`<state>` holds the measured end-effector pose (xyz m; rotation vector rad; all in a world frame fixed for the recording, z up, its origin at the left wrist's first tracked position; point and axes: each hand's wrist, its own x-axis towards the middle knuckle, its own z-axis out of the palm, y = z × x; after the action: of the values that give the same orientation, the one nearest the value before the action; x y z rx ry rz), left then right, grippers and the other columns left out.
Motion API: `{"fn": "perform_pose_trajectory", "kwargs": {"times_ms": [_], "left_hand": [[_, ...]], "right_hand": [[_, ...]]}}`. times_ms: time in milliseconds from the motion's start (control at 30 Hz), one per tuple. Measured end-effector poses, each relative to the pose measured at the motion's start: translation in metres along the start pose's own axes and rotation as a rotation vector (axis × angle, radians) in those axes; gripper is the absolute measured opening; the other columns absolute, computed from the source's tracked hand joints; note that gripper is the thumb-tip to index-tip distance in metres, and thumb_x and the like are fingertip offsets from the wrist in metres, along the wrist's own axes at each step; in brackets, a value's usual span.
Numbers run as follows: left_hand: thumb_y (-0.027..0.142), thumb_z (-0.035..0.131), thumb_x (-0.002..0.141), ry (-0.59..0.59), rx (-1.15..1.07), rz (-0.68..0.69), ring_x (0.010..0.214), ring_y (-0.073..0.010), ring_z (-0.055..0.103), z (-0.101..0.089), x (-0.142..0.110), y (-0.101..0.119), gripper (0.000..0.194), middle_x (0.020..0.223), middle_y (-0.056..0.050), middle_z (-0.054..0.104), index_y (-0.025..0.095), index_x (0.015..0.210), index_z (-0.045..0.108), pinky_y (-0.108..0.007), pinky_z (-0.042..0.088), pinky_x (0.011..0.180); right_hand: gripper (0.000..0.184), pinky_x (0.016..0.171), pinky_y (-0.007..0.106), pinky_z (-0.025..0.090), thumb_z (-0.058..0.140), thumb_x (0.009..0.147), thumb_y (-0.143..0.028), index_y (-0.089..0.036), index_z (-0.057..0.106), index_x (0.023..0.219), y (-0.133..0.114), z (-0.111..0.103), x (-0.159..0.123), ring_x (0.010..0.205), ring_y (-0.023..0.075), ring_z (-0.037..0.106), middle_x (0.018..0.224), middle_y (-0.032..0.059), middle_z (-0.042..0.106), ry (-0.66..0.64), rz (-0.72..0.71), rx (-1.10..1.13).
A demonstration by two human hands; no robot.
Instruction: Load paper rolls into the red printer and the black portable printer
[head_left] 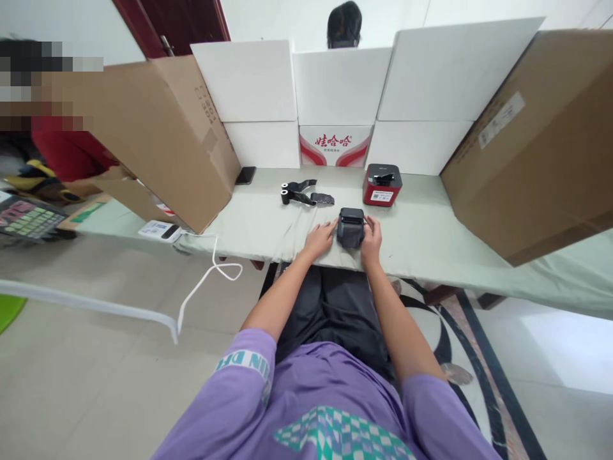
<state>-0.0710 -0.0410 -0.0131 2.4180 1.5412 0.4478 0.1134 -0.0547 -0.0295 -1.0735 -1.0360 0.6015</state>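
Observation:
A small black box-shaped device (351,228), its exact kind unclear, sits near the table's front edge between my two hands. My left hand (320,239) rests flat on the cloth, fingers stretched towards the device's left side. Curled against the right side is my right hand (371,240), its fingers gripping that edge. Beyond the device lie black strips (300,197) partly wound on two small rolls with white ends. A short, dark, loose piece (322,199) lies beside them. At the back right stands a red box (382,185) with a black top and a white label.
White panels (340,86) wall off the table's back; brown cardboard (191,144) stands left and more cardboard (541,140) right. A black phone (246,175) lies at back left. A white power strip (160,230) trails a cable. Another person's red sleeve (71,150) shows at far left.

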Motion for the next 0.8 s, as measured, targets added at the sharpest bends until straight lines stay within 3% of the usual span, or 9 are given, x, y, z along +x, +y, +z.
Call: {"fn": "perform_pose_trajectory", "kwargs": {"times_ms": [367,567,700,800], "left_hand": [[0.015,0.037,0.094,0.0,-0.073,0.036,0.154,-0.0179,0.036,0.003,0.001,-0.007,0.07,0.163,-0.003,0.045,0.025,0.163,0.031,-0.041,0.023,0.13],[0.015,0.037,0.094,-0.004,-0.087,0.036,0.154,-0.0185,0.037,0.0,0.0,-0.006,0.068,0.163,-0.003,0.045,0.024,0.162,0.034,-0.042,0.023,0.13],[0.015,0.036,0.094,-0.033,-0.096,0.022,0.154,-0.0164,0.037,-0.003,0.0,-0.005,0.068,0.163,-0.003,0.045,0.023,0.161,0.034,-0.04,0.022,0.13],[0.016,0.037,0.095,-0.049,-0.098,0.013,0.154,-0.0149,0.036,-0.005,0.0,-0.005,0.067,0.163,-0.002,0.044,0.025,0.161,0.034,-0.038,0.021,0.13]], "right_hand": [[0.054,0.123,0.049,0.035,0.053,0.091,-0.055,-0.021,0.061,0.133,0.003,0.0,0.006,0.139,0.0271,0.053,0.146,0.012,0.059,-0.087,-0.032,0.02],[0.059,0.125,0.049,0.03,0.047,0.094,-0.061,-0.019,0.062,0.133,0.006,0.001,0.038,0.14,0.0269,0.05,0.145,0.0124,0.06,-0.128,-0.07,-0.111],[0.056,0.119,0.048,0.038,0.038,0.097,-0.058,-0.02,0.066,0.127,0.0,0.005,0.072,0.133,0.0259,0.055,0.139,0.0115,0.065,-0.199,-0.031,-0.314],[0.049,0.106,0.046,0.049,0.046,0.093,-0.048,-0.016,0.07,0.122,-0.007,0.006,0.09,0.114,0.027,0.064,0.125,0.0141,0.072,-0.256,-0.031,-0.456]]}}
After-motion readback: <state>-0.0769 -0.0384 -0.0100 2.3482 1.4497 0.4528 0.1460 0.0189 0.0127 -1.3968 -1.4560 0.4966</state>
